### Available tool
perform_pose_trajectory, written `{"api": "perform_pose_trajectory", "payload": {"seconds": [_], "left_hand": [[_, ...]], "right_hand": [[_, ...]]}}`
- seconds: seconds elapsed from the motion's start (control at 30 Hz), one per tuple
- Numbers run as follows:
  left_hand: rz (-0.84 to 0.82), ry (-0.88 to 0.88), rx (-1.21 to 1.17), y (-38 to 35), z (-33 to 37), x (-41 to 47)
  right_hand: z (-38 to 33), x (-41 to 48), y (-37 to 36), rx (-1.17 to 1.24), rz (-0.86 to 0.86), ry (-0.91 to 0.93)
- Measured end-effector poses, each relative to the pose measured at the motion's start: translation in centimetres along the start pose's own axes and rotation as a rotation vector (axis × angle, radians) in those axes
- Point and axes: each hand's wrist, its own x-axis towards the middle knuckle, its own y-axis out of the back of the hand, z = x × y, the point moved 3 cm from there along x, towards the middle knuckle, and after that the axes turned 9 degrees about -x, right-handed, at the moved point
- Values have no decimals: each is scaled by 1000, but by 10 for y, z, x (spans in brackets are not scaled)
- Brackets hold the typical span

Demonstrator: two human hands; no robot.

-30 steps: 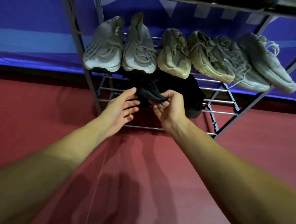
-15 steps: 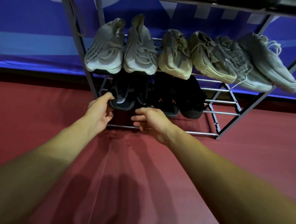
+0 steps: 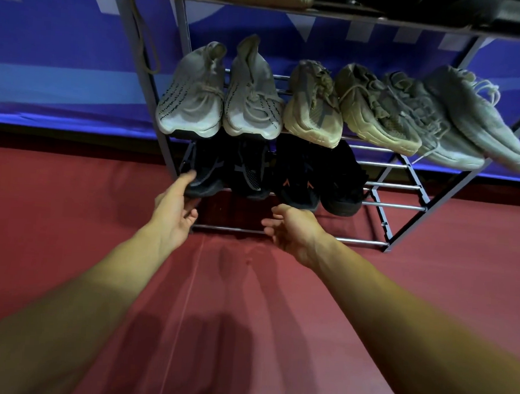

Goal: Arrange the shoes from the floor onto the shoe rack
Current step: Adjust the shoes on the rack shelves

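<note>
While both bare arms reach toward the shoe rack (image 3: 403, 206), the left hand (image 3: 175, 210) lies against the leftmost black shoe (image 3: 207, 176) on the lowest shelf. Its fingers are fairly straight and spread, and their tips touch that shoe's left side near the toe, with the thumb held apart below; nothing is clasped. The right hand (image 3: 293, 228) hangs just in front of the shelf's front bar, palm turned inward, fingers loosely curled around nothing. The orange-marked black shoe (image 3: 295, 186) sits just above and behind it, not touching it. Four black shoes stand side by side, toes forward, on the left part of this shelf, including a second black shoe (image 3: 251, 175) and a fourth black shoe (image 3: 344, 183). On the shelf above lies a row of six pale shoes (image 3: 314, 109). Below the arms stretches the red floor (image 3: 246, 316).
</note>
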Motion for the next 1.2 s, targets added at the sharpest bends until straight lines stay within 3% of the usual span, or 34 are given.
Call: {"api": "perform_pose_trajectory", "payload": {"seconds": [0.1, 0.37, 0.47, 0.77, 1.0, 1.2], "left_hand": [[-41, 81, 48, 9, -19, -4], [-15, 45, -9, 6, -9, 2], [9, 21, -15, 8, -4, 5], [31, -5, 7, 3, -12, 6], [-111, 154, 221, -19, -57, -14], [-289, 270, 318, -72, -94, -33]], "right_hand": [[1, 4, 5, 37, 7, -23], [6, 9, -24, 203, -64, -63], [8, 11, -28, 320, -2, -62], [14, 12, 32, 369, 208, 22], [-1, 15, 79, 464, 411, 45], [-6, 18, 97, 522, 322, -27]]}}
